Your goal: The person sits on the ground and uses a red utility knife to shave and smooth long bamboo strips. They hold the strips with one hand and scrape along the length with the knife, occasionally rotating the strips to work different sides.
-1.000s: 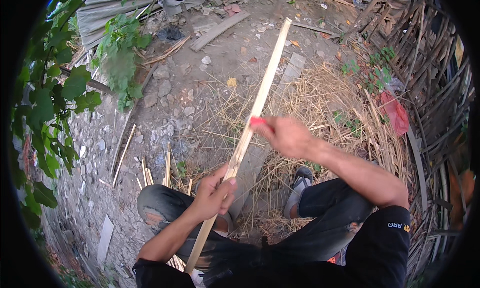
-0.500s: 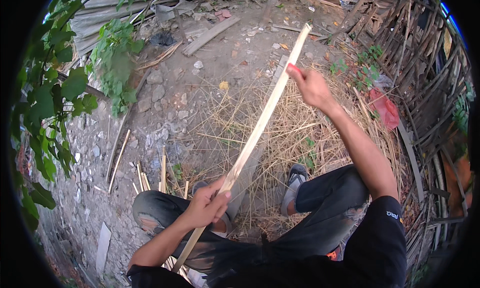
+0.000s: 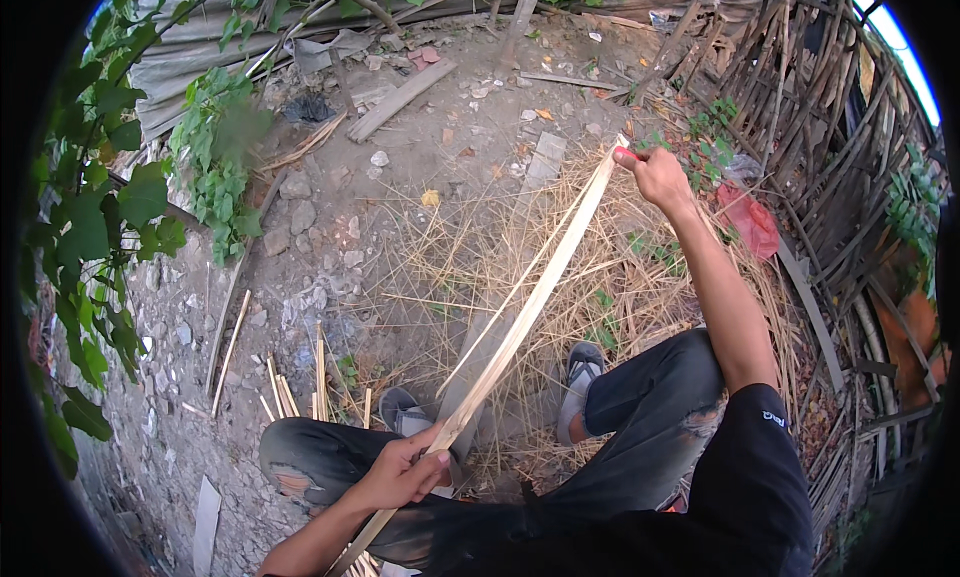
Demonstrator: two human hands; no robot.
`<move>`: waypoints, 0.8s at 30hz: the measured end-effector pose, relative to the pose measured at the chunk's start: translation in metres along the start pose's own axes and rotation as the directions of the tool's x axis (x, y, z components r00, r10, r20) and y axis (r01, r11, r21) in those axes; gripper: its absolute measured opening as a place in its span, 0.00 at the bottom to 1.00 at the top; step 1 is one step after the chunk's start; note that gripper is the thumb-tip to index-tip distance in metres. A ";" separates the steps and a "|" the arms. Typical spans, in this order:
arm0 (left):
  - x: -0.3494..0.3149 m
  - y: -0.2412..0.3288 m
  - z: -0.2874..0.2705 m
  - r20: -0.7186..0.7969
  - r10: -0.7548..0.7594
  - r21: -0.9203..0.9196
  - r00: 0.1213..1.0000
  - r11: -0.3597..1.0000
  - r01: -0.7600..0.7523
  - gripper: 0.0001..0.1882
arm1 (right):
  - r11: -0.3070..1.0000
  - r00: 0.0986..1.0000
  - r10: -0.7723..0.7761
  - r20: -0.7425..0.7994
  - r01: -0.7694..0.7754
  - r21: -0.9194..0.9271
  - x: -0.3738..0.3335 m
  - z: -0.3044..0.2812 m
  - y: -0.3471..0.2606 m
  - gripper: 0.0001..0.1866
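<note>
Cream-coloured and seemingly wooden, the long strip (image 3: 536, 302) slants above the ground (image 3: 410, 127), a thin sliver (image 3: 497, 313) alongside. My left hand (image 3: 402, 474) grasps the strip's lower part; my right hand (image 3: 658, 177) pinches a red piece (image 3: 624, 156) at its far end. I expect it light, springy, splintery; best held by flat faces.

At two o'clock, the right hand (image 3: 660, 180) covers most of a red object (image 3: 625, 158), so its kind cannot be told. The pale strip (image 3: 545, 295) is cut off by the lower edge at seven o'clock, and the left hand (image 3: 398, 473) hides part of it. Toward eight o'clock, the left knee (image 3: 300, 445) conceals the sticks' (image 3: 282, 389) lower ends. A leafy plant (image 3: 228, 125) blurs at ten o'clock; sleeve print (image 3: 774, 418) at four is too small to read.
</note>
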State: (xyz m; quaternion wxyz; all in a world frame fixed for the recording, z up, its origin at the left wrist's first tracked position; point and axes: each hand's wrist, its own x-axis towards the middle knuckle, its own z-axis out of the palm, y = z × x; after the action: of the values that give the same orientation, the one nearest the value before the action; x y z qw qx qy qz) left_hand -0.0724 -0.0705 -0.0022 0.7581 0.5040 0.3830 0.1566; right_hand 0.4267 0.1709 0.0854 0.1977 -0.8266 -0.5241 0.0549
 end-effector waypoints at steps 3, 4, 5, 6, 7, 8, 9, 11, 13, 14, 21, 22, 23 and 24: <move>0.003 -0.001 -0.003 -0.053 0.030 0.062 0.998 0.998 -0.027 0.30 | 0.999 0.997 -0.034 -0.069 0.031 -0.038 -0.007 -0.001 -0.021 0.32; 0.003 -0.002 -0.005 -0.055 0.034 0.076 0.998 0.997 -0.029 0.30 | 0.995 0.987 -0.086 -0.139 0.079 -0.055 -0.008 0.003 -0.023 0.31; 0.003 -0.002 -0.007 -0.057 0.039 0.092 0.998 0.995 -0.033 0.30 | 0.990 0.983 -0.113 -0.147 0.098 -0.101 -0.010 0.005 -0.022 0.30; 0.003 -0.002 -0.009 -0.059 0.044 0.109 0.997 0.993 -0.037 0.30 | 0.982 0.978 -0.139 -0.154 0.117 -0.148 -0.012 0.008 -0.021 0.30; 0.003 -0.002 -0.010 -0.063 0.024 0.098 0.998 0.995 -0.018 0.30 | 0.972 0.973 -0.166 -0.160 0.134 -0.195 -0.014 0.012 -0.019 0.29; 0.003 -0.004 -0.009 -0.065 0.005 0.088 0.998 0.996 0.001 0.30 | 0.962 0.971 -0.192 -0.144 0.158 -0.222 -0.015 0.015 -0.017 0.29; 0.003 -0.004 -0.009 -0.067 -0.016 0.077 0.998 0.997 0.021 0.30 | 0.951 0.968 -0.218 -0.126 0.181 -0.249 -0.015 0.019 -0.014 0.28; 0.002 -0.003 -0.011 -0.060 -0.018 0.071 0.998 0.997 0.022 0.30 | 0.937 0.968 -0.235 -0.088 0.201 -0.286 -0.016 0.023 -0.010 0.29; 0.003 -0.004 -0.010 -0.059 -0.023 0.064 0.998 0.998 0.026 0.30 | 0.932 0.975 -0.219 -0.046 0.195 -0.304 -0.017 0.027 -0.010 0.29; 0.003 -0.004 -0.010 -0.062 -0.023 0.066 0.998 0.997 0.027 0.29 | 0.933 0.971 -0.234 -0.052 0.209 -0.293 -0.016 0.028 -0.007 0.30; 0.005 -0.009 -0.012 -0.091 -0.005 0.243 0.996 0.970 0.027 0.29 | 0.790 0.774 0.004 0.633 -0.390 0.472 0.022 0.048 0.056 0.28; 0.003 -0.009 -0.012 -0.089 -0.022 0.232 0.996 0.972 0.042 0.29 | 0.725 0.668 -0.066 0.741 -0.478 0.496 0.022 0.040 0.063 0.28; 0.001 -0.009 -0.011 -0.088 -0.037 0.223 0.995 0.973 0.056 0.29 | 0.656 0.549 -0.151 0.822 -0.566 0.499 0.019 0.031 0.068 0.29; 0.001 -0.009 -0.010 -0.082 -0.053 0.213 0.995 0.975 0.069 0.29 | 0.621 0.506 -0.207 0.837 -0.593 0.512 0.015 0.026 0.076 0.31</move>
State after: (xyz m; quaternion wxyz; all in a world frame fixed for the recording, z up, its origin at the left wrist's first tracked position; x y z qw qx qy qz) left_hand -0.0805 -0.0673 -0.0122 0.6883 0.5649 0.4418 0.1099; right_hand 0.4896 0.1633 0.0340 0.2357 -0.5873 -0.3662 0.6823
